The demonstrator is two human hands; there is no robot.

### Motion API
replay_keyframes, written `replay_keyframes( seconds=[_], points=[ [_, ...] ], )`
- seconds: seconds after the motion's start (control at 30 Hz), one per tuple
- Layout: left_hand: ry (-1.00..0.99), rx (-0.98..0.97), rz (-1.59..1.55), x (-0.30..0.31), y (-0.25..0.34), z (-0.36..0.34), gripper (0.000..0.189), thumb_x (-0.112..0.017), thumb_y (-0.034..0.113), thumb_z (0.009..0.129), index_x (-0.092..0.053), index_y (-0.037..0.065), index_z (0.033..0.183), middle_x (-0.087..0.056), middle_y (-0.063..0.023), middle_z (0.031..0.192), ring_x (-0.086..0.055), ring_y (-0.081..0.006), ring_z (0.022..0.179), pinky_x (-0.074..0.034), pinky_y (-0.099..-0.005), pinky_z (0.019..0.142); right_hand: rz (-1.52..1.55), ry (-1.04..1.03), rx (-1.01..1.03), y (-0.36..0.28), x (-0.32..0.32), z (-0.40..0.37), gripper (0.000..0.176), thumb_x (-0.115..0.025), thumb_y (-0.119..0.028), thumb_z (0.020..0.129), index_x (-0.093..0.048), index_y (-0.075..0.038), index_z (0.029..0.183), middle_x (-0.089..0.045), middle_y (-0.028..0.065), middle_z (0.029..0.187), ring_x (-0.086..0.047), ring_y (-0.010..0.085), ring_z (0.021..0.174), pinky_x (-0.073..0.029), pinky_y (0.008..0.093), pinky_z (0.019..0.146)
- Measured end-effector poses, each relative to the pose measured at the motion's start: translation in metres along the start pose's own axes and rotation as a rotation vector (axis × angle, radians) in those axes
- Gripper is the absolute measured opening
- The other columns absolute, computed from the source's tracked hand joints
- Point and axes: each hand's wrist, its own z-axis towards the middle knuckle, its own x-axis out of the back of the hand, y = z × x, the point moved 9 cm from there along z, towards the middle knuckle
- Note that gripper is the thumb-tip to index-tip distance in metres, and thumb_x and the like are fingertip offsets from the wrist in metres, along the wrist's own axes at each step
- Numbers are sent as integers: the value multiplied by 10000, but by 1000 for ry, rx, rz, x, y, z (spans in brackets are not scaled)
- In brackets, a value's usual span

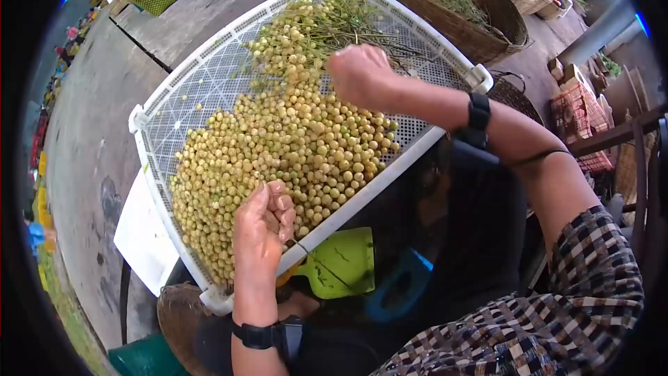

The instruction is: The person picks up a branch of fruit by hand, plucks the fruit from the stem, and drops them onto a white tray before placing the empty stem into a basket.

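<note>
Curling fingers [284,213] together, grip unclear, over a white perforated tray [216,83] of yellowish fruits [278,143]: left hand [263,226], centre; right hand [362,75], upper centre.

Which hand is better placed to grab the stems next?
Right, probably: the right hand is beside the stems in the tray; the left hand is farther off, by the near rim.

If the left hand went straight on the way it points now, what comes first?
The left hand would probably meet the heap of small, round, yellowish fruits in the white perforated plastic tray; depth is unclear, so it might pass just above them.
</note>
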Motion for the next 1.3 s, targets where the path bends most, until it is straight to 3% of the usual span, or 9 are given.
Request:
replay_keyframes(
  seconds=[0.1,0.3,0.5,0.63,0.77,0.83,0.93,1.1,1.3],
  points=[
    [-89,-17,-19,-6,-4,3,276,-468,284,944,-519,26,1030,-564,-53,791,-532,-145,608,-341,-223,418,113,6,-25,-5,-31,-26,127,-478,25,649,-605,11,653,-619,192,692,-631,282,658,-499,410,590],
    [28,-58,-21,-10,-15,10,273,-476,174,934,-518,-64,1063,-606,-185,1019,-630,-266,920,-537,-355,776,428,-37,-22,-40,-77,-73,135,-528,-49,664,-639,24,692,-635,247,761,-642,379,765,-512,451,691],
    [-146,-32,-92,1,-26,27,327,-468,168,940,-469,-80,1152,-601,-172,1019,-610,-248,878,-501,-313,731,651,-126,151,-94,-100,-105,139,-565,-55,681,-619,52,752,-635,230,798,-633,384,769,-511,442,714],
    [119,-21,-36,-2,-18,15,302,-448,149,925,-489,-71,1127,-605,-163,984,-609,-235,907,-500,-316,781,548,-168,377,-120,-91,-125,178,-550,-30,676,-600,48,828,-638,215,872,-624,381,829,-510,446,698],
    [-13,-33,-11,4,-15,16,249,-436,132,904,-502,-51,1059,-612,-183,987,-622,-279,924,-518,-381,812,448,300,532,-110,-53,-134,88,-578,-84,679,-575,-34,750,-588,124,864,-577,315,836,-492,418,618],
    [13,14,18,8,-19,19,226,-432,129,901,-507,-40,1030,-614,-184,979,-626,-295,915,-523,-405,814,431,447,329,-83,-47,-124,99,-608,-97,713,-563,-50,788,-550,115,752,-565,273,705,-441,429,522],
    [130,-16,-95,22,-18,19,187,-411,122,906,-508,-13,992,-614,-174,958,-626,-346,900,-526,-434,793,463,308,143,-59,-64,-109,156,-613,-182,749,-578,-41,692,-596,140,714,-596,306,690,-477,428,585],
    [146,5,-77,21,-25,21,241,-441,152,927,-469,-17,1096,-591,-195,1084,-599,-345,962,-493,-447,852,1070,-596,-109,-78,-140,-115,335,-608,-226,762,-597,52,576,-623,225,656,-635,290,648,-504,409,594],
    [143,-100,59,7,-17,15,271,-496,181,925,-505,-35,1088,-615,-158,1030,-608,-266,855,-493,-365,806,780,-166,156,-107,-127,-116,183,-556,-95,719,-610,77,689,-625,254,775,-645,349,741,-508,430,641]
  ],
)
